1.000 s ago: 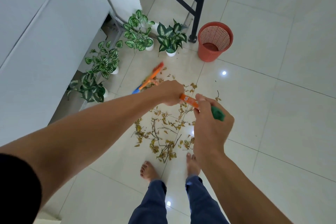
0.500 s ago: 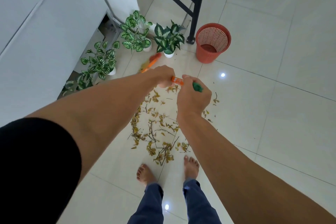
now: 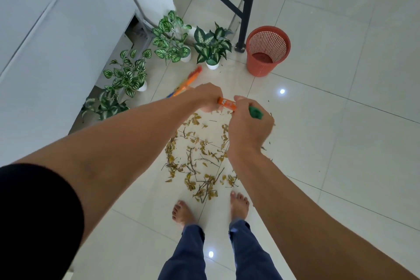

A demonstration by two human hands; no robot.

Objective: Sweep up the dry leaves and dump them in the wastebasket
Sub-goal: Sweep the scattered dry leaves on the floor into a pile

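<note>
Dry yellow-brown leaves and twigs (image 3: 200, 161) lie scattered on the white tile floor in front of my bare feet. Both hands grip an orange broom handle (image 3: 226, 103) with a green end cap. My left hand (image 3: 208, 95) holds it lower down, my right hand (image 3: 248, 125) holds the top near the cap. The orange broom head (image 3: 192, 77) points away to the far left, past the leaves and near the potted plants. A red mesh wastebasket (image 3: 268, 51) stands upright at the far right of the leaves.
Several potted green plants (image 3: 170, 41) line the far left beside a white cabinet (image 3: 56, 52). A black metal frame leg (image 3: 246, 7) stands just left of the wastebasket. Open tile floor (image 3: 341, 143) stretches to the right.
Both hands and the broom have moved away from me toward the plants, and the broom head has swung further out. The leaf pile lies much as before.
</note>
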